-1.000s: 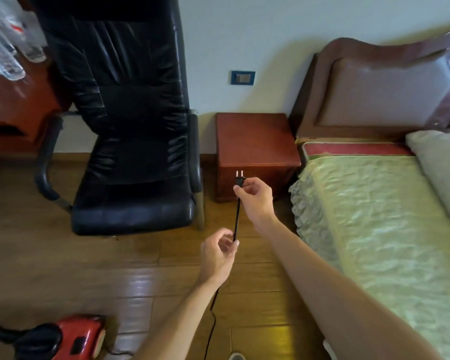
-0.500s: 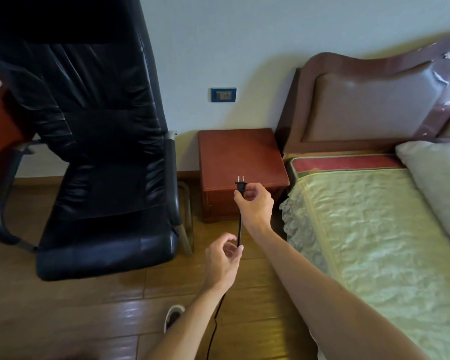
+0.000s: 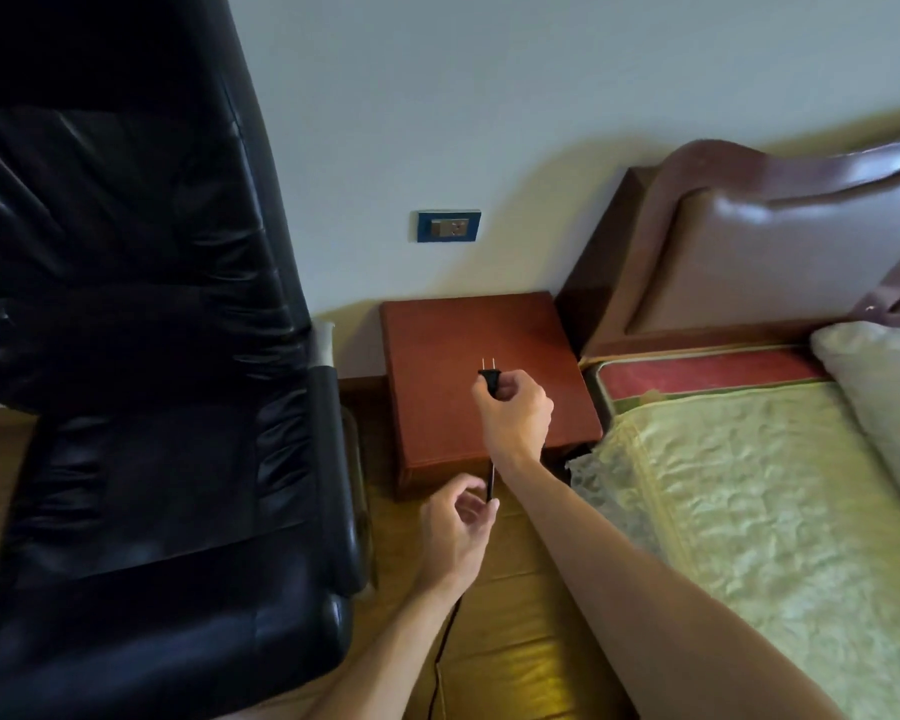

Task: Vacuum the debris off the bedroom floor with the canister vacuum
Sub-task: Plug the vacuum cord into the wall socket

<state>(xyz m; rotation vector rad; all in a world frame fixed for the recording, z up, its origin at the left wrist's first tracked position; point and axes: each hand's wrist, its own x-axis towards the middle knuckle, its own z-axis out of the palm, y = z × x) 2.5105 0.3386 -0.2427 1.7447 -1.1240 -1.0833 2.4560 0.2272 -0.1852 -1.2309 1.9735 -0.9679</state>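
Note:
My right hand [image 3: 515, 413] grips a black two-pin plug [image 3: 489, 379] with its pins pointing up, above the red-brown bedside table [image 3: 437, 387]. The black power cord [image 3: 490, 483] runs down from the plug to my left hand [image 3: 455, 527], which pinches it, then trails to the wooden floor [image 3: 520, 667]. A blue wall socket [image 3: 449, 226] sits on the wall above the table, well above the plug. The canister vacuum is out of view.
A large black leather office chair [image 3: 141, 387] fills the left side, close to the table. A bed [image 3: 780, 517] with a pale green cover and a brown padded headboard [image 3: 780, 241] stands on the right. A narrow strip of floor lies between chair and bed.
I have moved closer to the wall; the chair, table and socket loom larger. The plug now hangs over the table top. The red vacuum has dropped out of view.

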